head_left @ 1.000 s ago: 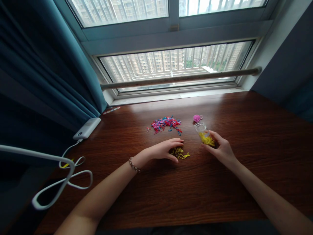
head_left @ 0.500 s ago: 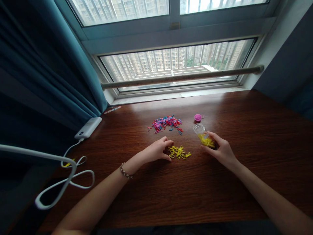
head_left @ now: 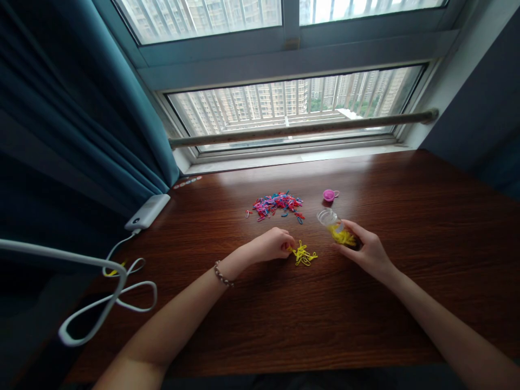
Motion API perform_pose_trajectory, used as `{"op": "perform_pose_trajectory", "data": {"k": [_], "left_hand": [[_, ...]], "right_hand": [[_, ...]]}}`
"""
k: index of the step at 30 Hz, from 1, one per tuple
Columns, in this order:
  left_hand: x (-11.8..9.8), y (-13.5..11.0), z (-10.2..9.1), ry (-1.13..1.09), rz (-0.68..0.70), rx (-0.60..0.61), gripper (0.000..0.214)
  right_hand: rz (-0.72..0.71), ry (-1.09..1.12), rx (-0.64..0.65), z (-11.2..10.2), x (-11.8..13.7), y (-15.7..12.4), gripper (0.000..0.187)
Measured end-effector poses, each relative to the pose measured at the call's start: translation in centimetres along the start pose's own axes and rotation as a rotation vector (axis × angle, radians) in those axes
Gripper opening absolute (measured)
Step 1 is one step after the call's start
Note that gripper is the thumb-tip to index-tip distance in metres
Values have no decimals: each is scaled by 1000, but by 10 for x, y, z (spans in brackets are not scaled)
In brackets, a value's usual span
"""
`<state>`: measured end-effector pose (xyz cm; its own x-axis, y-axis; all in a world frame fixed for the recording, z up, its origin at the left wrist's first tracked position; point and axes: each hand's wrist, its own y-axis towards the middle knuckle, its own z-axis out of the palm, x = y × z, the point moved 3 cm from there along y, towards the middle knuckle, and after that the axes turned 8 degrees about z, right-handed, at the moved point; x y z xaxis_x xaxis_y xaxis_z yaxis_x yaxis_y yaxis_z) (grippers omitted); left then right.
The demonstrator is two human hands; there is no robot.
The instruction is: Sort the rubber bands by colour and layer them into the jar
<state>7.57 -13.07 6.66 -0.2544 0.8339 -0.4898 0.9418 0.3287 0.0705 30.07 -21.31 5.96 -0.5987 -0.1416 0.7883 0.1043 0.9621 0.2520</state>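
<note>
The left hand [head_left: 274,245], parted half a second earlier, now pinches the left edge of the thin yellow rubbery loops [head_left: 304,255] just below frame centre: reach becomes grasp. The right hand [head_left: 371,248] holds a tilted clear cylindrical jar [head_left: 330,219], right of centre.

Desk [head_left: 260,325] stands against the window [head_left: 284,105]. On it, I find the larger pile of loops [head_left: 277,204] behind the left hand [head_left: 273,245]. The smaller heap of loops [head_left: 304,255] lies between that hand and the jar [head_left: 326,217], itself in the right hand [head_left: 372,244], further loops [head_left: 341,235] inside. Cap [head_left: 329,195]: behind the jar. Power bank [head_left: 148,212]: far left, beside the curtain [head_left: 122,119].
</note>
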Motion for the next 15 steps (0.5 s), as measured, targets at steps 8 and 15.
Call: {"op": "perform_pose_trajectory", "data": {"k": [8,15], "left_hand": [[11,-14,-5,-617,-183,-395,13],[-15,-10,-8,-864,-142,-500,19]], "right_hand": [[-158,-61,171,4,13,-2,45],[-185,-56,279,17,19,-11,51]]}}
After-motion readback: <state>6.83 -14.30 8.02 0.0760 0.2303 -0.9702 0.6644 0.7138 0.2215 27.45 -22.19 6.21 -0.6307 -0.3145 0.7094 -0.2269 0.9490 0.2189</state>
